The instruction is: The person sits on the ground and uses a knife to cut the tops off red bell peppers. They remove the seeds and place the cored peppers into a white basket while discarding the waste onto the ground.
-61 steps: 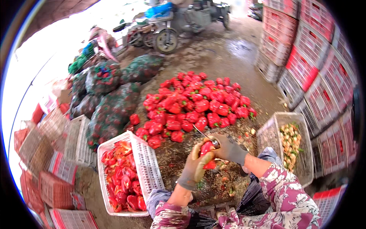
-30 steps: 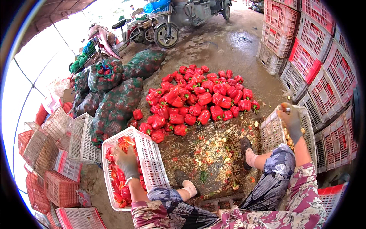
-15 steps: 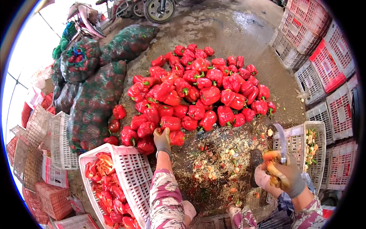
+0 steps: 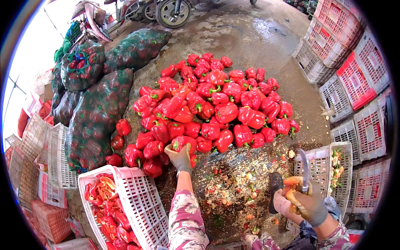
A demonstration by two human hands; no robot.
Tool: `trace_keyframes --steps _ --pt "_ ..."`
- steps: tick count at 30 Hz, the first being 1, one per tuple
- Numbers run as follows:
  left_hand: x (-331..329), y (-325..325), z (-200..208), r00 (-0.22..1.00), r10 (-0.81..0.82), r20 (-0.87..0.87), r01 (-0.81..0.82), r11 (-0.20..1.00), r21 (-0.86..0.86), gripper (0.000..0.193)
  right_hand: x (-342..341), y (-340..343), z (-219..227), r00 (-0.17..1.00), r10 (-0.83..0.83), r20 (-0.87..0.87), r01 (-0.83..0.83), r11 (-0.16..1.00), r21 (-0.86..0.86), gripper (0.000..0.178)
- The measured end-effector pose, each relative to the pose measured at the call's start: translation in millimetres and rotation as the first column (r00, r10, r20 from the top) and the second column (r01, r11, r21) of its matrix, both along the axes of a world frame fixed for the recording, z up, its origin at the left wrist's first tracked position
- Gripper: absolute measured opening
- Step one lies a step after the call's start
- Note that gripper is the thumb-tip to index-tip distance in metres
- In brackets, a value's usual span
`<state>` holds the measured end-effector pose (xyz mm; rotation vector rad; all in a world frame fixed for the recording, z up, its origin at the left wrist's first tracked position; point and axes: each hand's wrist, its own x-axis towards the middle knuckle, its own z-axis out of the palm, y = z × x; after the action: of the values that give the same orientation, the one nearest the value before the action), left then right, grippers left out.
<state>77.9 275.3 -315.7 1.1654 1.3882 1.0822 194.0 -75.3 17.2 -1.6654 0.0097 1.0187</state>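
In grey-and-yellow work gloves, both my hands are closed. My left hand (image 4: 179, 158) grips a red bell pepper (image 4: 183, 142) at the near edge of a big heap of whole red bell peppers (image 4: 226, 112). Off to the right, my right hand (image 4: 307, 203) is shut on a knife (image 4: 305, 171), its blade pointing up, away from the heap. Close by my left forearm, a tilted white crate (image 4: 139, 196) holds cut red pepper pieces (image 4: 112, 212). Seeds and pepper cores (image 4: 237, 177) are strewn over the wet floor between my arms.
Green mesh sacks full of peppers (image 4: 100, 112) lie at the left, with crates (image 4: 58, 154) beside them. Stacked crates (image 4: 358, 79) line the right side. A white crate (image 4: 316, 166) with cores stands by my right hand. At the back is a motorbike wheel (image 4: 173, 12).
My left hand has closed around a pepper at the heap's near edge, and that pepper now shows its green stem. My right hand still holds the knife. The view has shifted slightly.
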Motion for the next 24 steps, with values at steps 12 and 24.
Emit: trace_keyframes --steps 12,24 --pt "-34 -179 271 0.729 -0.631 -0.266 0.685 0.669 0.29 0.068 -33 -33 -23 0.633 0.525 0.569 -0.572 0.813 -0.114 0.022" --pt "-96 -231 365 0.659 -0.629 -0.413 0.752 0.559 0.35 0.064 -58 -52 1 0.502 0.6 0.623 -0.754 0.656 -0.025 0.02"
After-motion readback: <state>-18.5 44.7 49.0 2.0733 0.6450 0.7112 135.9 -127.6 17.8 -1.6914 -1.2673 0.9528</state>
